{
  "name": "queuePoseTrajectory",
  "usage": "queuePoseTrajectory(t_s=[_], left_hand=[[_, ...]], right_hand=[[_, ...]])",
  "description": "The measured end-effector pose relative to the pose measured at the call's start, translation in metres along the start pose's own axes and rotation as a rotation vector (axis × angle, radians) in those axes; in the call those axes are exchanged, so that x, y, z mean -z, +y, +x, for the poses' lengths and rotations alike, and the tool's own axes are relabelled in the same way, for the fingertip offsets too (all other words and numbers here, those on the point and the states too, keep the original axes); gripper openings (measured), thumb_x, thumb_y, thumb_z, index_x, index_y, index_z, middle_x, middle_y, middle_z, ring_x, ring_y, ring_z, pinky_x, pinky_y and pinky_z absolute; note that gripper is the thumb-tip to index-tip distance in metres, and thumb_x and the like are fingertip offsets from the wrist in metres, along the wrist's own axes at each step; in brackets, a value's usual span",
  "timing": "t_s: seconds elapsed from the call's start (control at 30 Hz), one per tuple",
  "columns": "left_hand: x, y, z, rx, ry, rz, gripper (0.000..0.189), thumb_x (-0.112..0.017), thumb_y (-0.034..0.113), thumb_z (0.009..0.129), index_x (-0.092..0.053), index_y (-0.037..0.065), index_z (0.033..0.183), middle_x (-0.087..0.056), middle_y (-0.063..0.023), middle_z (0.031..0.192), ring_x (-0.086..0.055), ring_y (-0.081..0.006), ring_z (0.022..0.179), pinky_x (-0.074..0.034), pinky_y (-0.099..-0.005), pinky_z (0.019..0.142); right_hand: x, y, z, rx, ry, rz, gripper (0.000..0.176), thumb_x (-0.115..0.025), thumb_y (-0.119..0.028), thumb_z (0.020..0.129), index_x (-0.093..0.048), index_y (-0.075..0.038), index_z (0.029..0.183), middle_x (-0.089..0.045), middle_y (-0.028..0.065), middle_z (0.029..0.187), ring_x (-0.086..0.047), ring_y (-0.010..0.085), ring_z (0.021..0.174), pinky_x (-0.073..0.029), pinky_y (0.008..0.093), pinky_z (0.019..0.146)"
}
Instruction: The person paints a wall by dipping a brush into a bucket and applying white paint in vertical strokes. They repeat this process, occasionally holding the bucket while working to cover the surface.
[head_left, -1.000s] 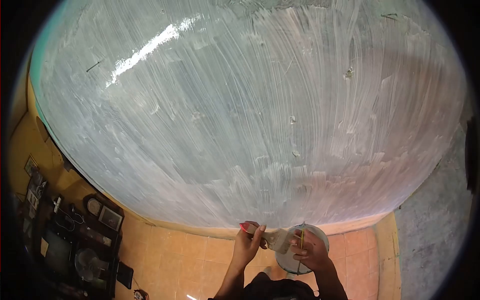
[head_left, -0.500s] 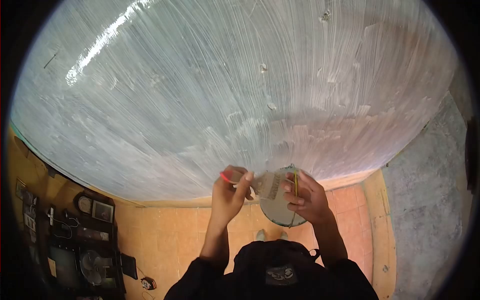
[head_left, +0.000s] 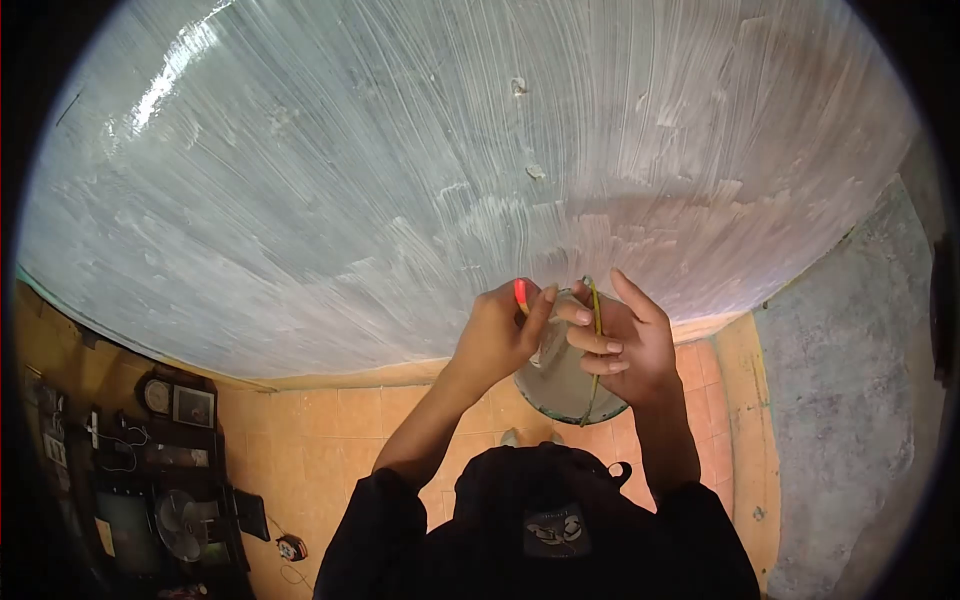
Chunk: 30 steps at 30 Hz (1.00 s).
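My left hand (head_left: 500, 335) is closed around a paintbrush (head_left: 521, 293) with a red-tipped handle. Its bristle end is mostly hidden behind my fingers, over the bucket. My right hand (head_left: 640, 345) hooks its fingers around the thin yellow-green bail (head_left: 598, 322) of the bucket (head_left: 562, 416), with one digit stretched upward. Pale grey liquid, looking like paint, shows inside the bucket, which hangs just in front of the wall. Both hands are close together at the bucket's mouth.
A large wall (head_left: 330, 210) with streaky whitish brush marks fills the upper view. Orange floor tiles (head_left: 330, 430) lie below. At the lower left are a dark cabinet (head_left: 180, 420) and a fan (head_left: 180, 525). A grey, unevenly coated surface (head_left: 850, 400) stands at right.
My left hand has moved up and right, turning the brush so its red tip points upward and its bristles drop toward the bucket. My right hand still holds the bail.
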<state>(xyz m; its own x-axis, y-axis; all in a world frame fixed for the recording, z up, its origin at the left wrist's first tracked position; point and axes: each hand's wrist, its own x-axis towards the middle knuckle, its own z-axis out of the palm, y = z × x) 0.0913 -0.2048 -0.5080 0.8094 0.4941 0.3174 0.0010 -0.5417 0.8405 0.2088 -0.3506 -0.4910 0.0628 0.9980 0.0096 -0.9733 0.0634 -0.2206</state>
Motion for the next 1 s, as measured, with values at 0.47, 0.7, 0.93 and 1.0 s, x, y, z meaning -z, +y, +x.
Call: queuePoseTrajectory(t_s=[0.47,0.7,0.93,1.0], left_hand=[[-0.007,-0.017,0.011,-0.105,0.026,0.060,0.017,-0.065,0.008,0.087,-0.057,-0.004,0.078,-0.060,-0.0198,0.070,-0.061,-0.0331,0.057,-0.045,-0.0376,0.053],[-0.005,-0.017,0.011,-0.084,0.039,0.039,0.017,-0.065,0.007,0.087,-0.056,-0.004,0.077,-0.059,-0.0204,0.069,-0.060,-0.0343,0.056,-0.045,-0.0387,0.053],[-0.005,-0.021,0.010,-0.097,0.038,0.056,0.016,-0.065,0.007,0.087,-0.056,-0.004,0.077,-0.059,-0.0208,0.070,-0.060,-0.0345,0.057,-0.045,-0.0386,0.052],[-0.005,-0.021,0.009,-0.094,0.045,0.064,0.016,-0.065,0.007,0.086,-0.057,-0.004,0.078,-0.059,-0.0209,0.069,-0.060,-0.0349,0.057,-0.045,-0.0385,0.053]], right_hand=[[-0.009,-0.004,0.014,0.003,-0.030,-0.027,0.043,-0.033,-0.041,0.104,-0.056,-0.004,0.109,-0.046,0.0037,0.088,-0.038,0.0086,0.059,-0.036,0.0191,0.045],[-0.015,-0.005,0.017,0.000,-0.025,-0.030,0.042,-0.033,-0.041,0.104,-0.056,-0.005,0.108,-0.047,0.0043,0.087,-0.039,0.0089,0.059,-0.036,0.0198,0.045],[-0.014,-0.006,0.019,-0.009,-0.038,-0.013,0.041,-0.033,-0.040,0.105,-0.055,-0.005,0.108,-0.047,0.0047,0.088,-0.040,0.0091,0.060,-0.037,0.0204,0.046],[-0.014,-0.007,0.019,-0.013,-0.038,-0.008,0.041,-0.034,-0.040,0.104,-0.055,-0.005,0.108,-0.047,0.0044,0.088,-0.040,0.0090,0.060,-0.037,0.0205,0.046]])
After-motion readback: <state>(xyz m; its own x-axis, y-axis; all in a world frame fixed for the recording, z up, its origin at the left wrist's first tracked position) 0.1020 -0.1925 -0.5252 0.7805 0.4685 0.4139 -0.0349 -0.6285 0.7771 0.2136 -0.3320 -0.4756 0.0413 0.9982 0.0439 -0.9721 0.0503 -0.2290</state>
